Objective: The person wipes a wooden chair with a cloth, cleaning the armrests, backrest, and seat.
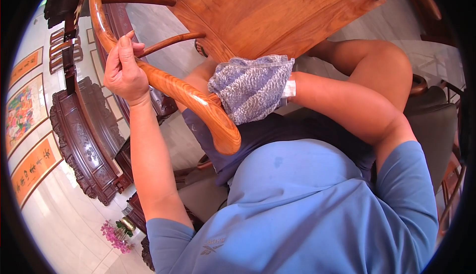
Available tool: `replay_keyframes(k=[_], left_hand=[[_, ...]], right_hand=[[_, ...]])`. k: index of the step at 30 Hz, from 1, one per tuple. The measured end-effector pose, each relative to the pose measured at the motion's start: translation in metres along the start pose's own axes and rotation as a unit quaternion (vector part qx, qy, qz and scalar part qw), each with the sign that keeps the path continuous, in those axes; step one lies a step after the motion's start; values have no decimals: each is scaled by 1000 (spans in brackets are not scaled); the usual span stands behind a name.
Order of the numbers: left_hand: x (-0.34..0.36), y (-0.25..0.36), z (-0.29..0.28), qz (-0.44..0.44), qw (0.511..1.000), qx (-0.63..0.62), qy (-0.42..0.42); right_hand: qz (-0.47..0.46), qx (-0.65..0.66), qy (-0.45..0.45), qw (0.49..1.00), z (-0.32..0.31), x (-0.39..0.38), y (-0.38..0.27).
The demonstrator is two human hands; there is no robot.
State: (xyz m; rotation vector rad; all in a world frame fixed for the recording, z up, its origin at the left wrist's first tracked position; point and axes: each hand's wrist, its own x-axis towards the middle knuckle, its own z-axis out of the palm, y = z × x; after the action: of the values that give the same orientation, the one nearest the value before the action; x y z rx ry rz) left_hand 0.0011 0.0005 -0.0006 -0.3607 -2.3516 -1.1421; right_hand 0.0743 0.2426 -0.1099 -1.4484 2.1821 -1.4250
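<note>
My left hand [126, 68] grips the curved, glossy wooden rail [178, 90] of a chair, thumb raised along its top and fingers curled around it. My right hand is covered by a grey-and-white patterned cloth [250, 88], which lies against the chair just behind the rail's rounded end, at a short wooden post. A white band or patch [290, 88] shows at that wrist; the fingers under the cloth are hidden. The chair's panelled seat [267, 6] is tipped up beyond my hands, near my knees.
Dark carved wooden furniture [87, 145] stands at the left on a pale tiled floor [59, 224], with framed pictures [25, 115] beyond and pink flowers [116, 237] at lower left. I sit on a dark seat [429, 130]; another chair part [453, 175] shows at the right edge.
</note>
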Motion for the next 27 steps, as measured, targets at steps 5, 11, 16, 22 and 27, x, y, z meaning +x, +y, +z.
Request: replay_keyframes(k=[5, 11, 16, 22, 27], left_hand=[[3, 3, 4, 6, 1000, 5, -2], [0, -1, -1, -5, 1000, 13, 4], [1, 2, 1, -7, 1000, 11, 4], [5, 5, 6, -6, 999, 32, -5], [2, 2, 1, -6, 1000, 22, 2]], right_hand=[[-22, -36, 7, 999, 33, -18, 52], [34, -10, 84, 996, 27, -6, 4], [105, -18, -43, 993, 11, 1, -2], [-47, -23, 145, 988, 67, -18, 60], [60, 67, 25, 996, 18, 6, 2]])
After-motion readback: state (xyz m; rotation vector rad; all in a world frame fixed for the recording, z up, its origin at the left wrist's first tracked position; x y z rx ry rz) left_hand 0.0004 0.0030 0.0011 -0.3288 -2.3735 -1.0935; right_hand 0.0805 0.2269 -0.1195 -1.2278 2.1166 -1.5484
